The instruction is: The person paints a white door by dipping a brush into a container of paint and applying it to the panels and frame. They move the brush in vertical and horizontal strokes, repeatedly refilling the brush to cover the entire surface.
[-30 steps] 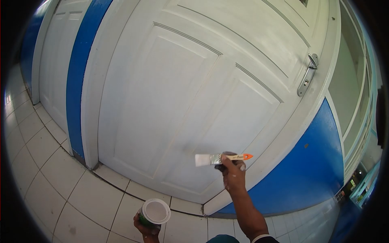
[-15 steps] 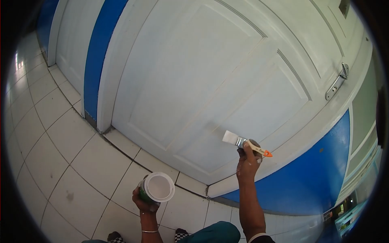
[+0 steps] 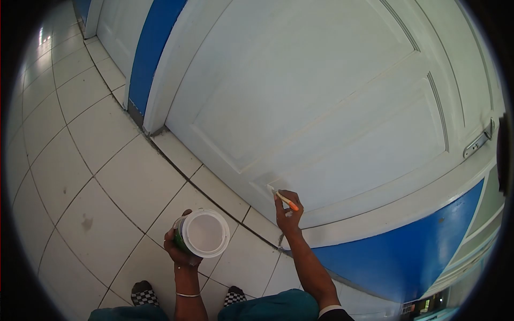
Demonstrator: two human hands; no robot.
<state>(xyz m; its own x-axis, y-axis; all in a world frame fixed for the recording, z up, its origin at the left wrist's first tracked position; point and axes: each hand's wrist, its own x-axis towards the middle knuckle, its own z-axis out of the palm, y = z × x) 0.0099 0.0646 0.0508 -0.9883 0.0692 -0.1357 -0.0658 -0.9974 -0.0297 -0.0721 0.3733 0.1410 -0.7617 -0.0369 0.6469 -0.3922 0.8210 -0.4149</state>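
My right hand (image 3: pixel 289 212) grips a paintbrush (image 3: pixel 288 200) by its pale handle with an orange end. The white bristles meet the lower part of a white panelled door (image 3: pixel 321 134), near the corner of a panel moulding. White smears mark the fingers. Lower and to the left, my left hand (image 3: pixel 179 247) is wrapped round a paint can (image 3: pixel 227 238) with a white rim and a green side. Pale paint shows inside it, and it is held above the floor.
White floor tiles (image 3: pixel 110 182) with dark joints run along the door's bottom edge. A blue wall section (image 3: pixel 396 257) lies right of the door frame, and a blue strip (image 3: pixel 152 59) stands left of it. A metal door handle (image 3: pixel 478 145) is at the right. Checkered shoes (image 3: pixel 144 297) show below.
My right hand has moved down and left, bringing the brush from in front of the door onto its lower panel. The can stays in my left hand. The view has shifted.
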